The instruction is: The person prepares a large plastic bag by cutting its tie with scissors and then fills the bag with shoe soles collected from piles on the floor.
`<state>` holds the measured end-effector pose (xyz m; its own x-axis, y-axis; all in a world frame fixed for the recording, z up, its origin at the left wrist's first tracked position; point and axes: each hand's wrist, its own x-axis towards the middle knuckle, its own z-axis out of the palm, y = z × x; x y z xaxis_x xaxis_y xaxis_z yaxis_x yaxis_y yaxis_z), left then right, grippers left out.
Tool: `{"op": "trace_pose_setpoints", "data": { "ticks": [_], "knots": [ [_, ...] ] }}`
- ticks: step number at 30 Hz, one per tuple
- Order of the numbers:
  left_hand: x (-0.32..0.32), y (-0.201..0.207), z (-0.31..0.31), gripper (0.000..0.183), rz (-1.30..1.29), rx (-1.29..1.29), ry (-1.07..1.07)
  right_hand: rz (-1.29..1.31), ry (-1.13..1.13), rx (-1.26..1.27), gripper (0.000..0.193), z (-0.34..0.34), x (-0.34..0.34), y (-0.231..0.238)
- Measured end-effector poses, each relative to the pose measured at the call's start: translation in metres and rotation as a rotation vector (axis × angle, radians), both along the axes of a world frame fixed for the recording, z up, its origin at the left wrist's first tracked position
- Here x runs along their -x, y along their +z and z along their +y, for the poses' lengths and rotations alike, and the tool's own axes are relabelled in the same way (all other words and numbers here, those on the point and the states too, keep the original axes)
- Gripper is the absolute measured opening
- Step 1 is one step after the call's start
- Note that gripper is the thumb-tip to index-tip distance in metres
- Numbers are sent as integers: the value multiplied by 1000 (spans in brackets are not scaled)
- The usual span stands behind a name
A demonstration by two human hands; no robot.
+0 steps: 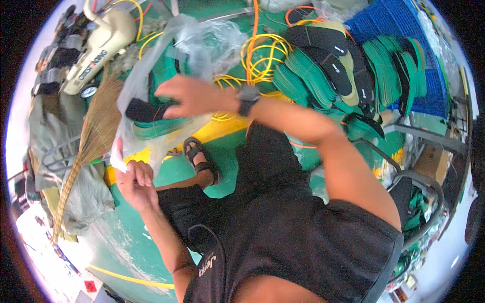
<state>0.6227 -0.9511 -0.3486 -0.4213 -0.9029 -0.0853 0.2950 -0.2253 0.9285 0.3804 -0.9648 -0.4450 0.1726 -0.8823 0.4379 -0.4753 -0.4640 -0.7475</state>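
Our left hand (135, 186) pinches the clear bag (137, 76); our right hand (199, 96) has fingers apart near the black pads (143, 109). Pulling hard might rip the clear bag.

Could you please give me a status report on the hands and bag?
Left hand gripping bag edge. Right hand, thumb and finger apart, by black insole. Broom close left of bag.

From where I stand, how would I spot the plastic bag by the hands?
Find the broad yellow stripe across the green floor. Toward its left end, the left hand grips the clear plastic bag. Unlike the grey plastic farther left, it surrounds black and green sole-shaped pieces.
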Motion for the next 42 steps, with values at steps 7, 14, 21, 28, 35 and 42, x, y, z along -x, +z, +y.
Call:
{"op": "trace_pose_setpoints", "data": {
  "ticks": [7, 14, 21, 28, 35, 42],
  "knots": [
    [-2, -13, -21, 53, -84, -100, 97, 706, -880, -230, 62, 94, 301, -90],
    [-13, -34, -42, 29, -278, -90, 20, 1158, -825, -949, 125, 83, 427, -107],
    [-37, -27, -45, 27, -307, -140, 1, 1190, -471, -1181, 111, 72, 411, -80],
    [-12, -21, -39, 63, -257, -21, 186, 1224, -519, -1069, 76, 99, 368, -88],
    [-22, -7, -11, 69, -274, -99, 165, 900, -634, -616, 81, 111, 235, 3],
    [-27, -5, 10, 65, -271, -48, 41, -310, 1, -868, 71, 34, 25, -31]
  ]
}}
